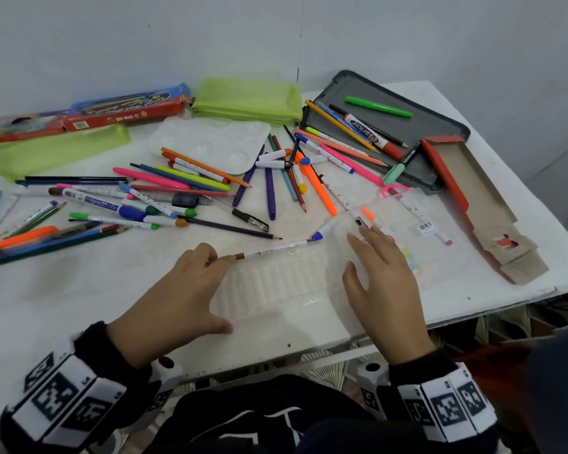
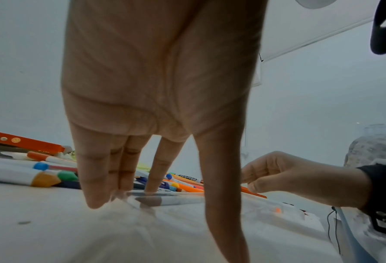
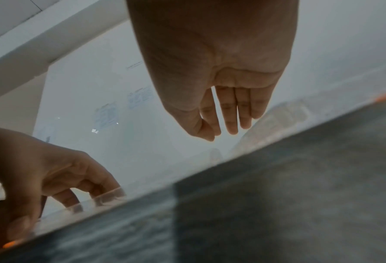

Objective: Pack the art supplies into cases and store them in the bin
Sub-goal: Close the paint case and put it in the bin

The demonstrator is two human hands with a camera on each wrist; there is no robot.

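- Where the tabletop (image 1: 79,290) ran toward its left edge, loose pens and pencils (image 1: 89,208) lay fanned in a heap, with bare white surface between that heap and the near edge.
- Along the far edge sat red and blue boxes (image 1: 125,109), a flat green pouch (image 1: 56,149) in front of them, and a second green pouch (image 1: 248,98) further right.
- A white paint palette (image 1: 210,142) lay just in front of the second pouch, several pens overlapping its near side.
- The left hand (image 1: 177,290) rested on the left end of the clear ribbed tray (image 1: 276,280) near the tabletop's near edge, fingers fairly straight, thumb spread toward the near rim, fingertips (image 2: 95,199) touching the brown-capped end of a white marker (image 1: 273,249) that lay along the tray's far rim.
- The right hand (image 1: 381,283) lay flat and spread on the clear plastic case (image 1: 423,231) at the tray's right end, holding nothing; a few markers showed through the case.
- A dark grey lid (image 1: 440,126) toward the far right corner carried a green marker (image 1: 379,107) and more pens.
- An opened red cardboard box (image 1: 479,204) ran along the right edge, with a narrow strip of bare surface between it and the case.
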